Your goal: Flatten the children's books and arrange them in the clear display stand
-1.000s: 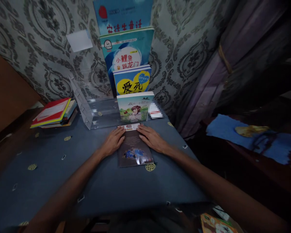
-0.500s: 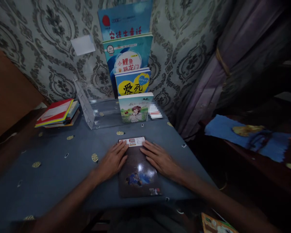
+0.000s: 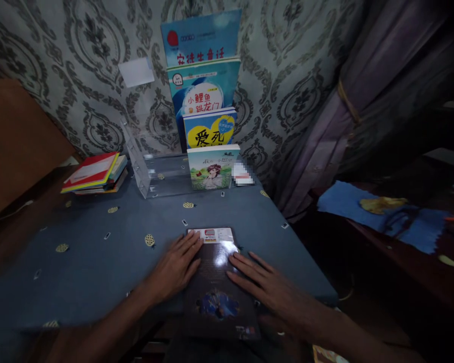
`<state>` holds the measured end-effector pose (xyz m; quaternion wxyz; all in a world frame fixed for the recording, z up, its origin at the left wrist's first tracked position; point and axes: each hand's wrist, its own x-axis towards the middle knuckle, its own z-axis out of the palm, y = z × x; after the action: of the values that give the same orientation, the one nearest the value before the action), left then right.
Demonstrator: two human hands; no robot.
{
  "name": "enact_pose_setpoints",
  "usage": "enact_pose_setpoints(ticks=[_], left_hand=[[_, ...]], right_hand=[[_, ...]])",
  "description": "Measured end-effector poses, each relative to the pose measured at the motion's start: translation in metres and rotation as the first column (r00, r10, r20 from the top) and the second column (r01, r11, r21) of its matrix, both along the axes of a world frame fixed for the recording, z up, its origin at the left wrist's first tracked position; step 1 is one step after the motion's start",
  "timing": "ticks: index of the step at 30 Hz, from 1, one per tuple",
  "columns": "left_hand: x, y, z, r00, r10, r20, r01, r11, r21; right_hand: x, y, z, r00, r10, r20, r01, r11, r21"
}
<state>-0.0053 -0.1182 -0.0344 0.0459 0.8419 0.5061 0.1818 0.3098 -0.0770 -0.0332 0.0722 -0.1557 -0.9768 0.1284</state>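
A dark book (image 3: pixel 212 277) with a blue picture and a white strip along its top lies flat at the table's near edge, its lower end reaching past that edge. On its upper left side rests my left hand (image 3: pixel 179 264), fingers stretched out. My right hand (image 3: pixel 263 282) lies along the right side, fingers spread, fingertips on the cover. Neither hand wraps around the book. Behind it, a clear stand (image 3: pixel 138 164) holds upright books in steps, the lowest a pale green book (image 3: pixel 214 171) with a drawn figure.
A stack of books (image 3: pixel 94 174) with a red one on top lies at the back left of the blue tablecloth (image 3: pixel 136 227). To the right, past the table's edge, a blue cloth (image 3: pixel 382 212) covers a lower dark surface. A tied curtain (image 3: pixel 318 141) hangs at the right.
The dark book has shifted toward me, now overhanging the near edge. Both hands moved with it, and the right hand slid lower along its side. The view has tilted slightly.
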Motion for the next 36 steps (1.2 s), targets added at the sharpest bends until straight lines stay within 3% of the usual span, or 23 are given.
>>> enact_pose_setpoints(ticks=[8,13,17,22,25,29,36], left_hand=[[-0.008,0.005,0.009,0.998,-0.03,0.063,0.034,0.997,-0.068],[-0.018,0.015,0.031,0.958,-0.005,0.286,0.081,0.964,-0.255],[-0.026,0.024,0.049,0.802,0.096,0.59,0.167,0.912,-0.376],[-0.025,0.04,0.054,0.566,0.137,0.813,0.272,0.9,-0.34],[-0.014,0.052,0.052,0.517,0.199,0.832,0.166,0.931,-0.325],[0.002,0.07,0.044,0.494,0.277,0.824,0.026,0.943,-0.332],[0.004,0.104,0.033,0.463,0.303,0.833,-0.138,0.953,-0.271]], right_hand=[[-0.001,0.008,-0.014,0.997,0.007,-0.076,0.004,0.99,0.138],[-0.006,0.025,-0.006,0.95,0.025,-0.311,0.027,0.987,0.16],[-0.02,0.042,0.03,0.875,-0.121,-0.469,0.13,0.991,-0.015],[-0.049,0.068,0.068,0.739,-0.353,-0.574,0.261,0.935,-0.239],[-0.063,0.084,0.08,0.681,-0.455,-0.573,0.313,0.889,-0.334],[-0.07,0.1,0.085,0.684,-0.479,-0.55,0.286,0.87,-0.402],[-0.078,0.116,0.068,0.588,-0.508,-0.629,0.439,0.854,-0.279]])
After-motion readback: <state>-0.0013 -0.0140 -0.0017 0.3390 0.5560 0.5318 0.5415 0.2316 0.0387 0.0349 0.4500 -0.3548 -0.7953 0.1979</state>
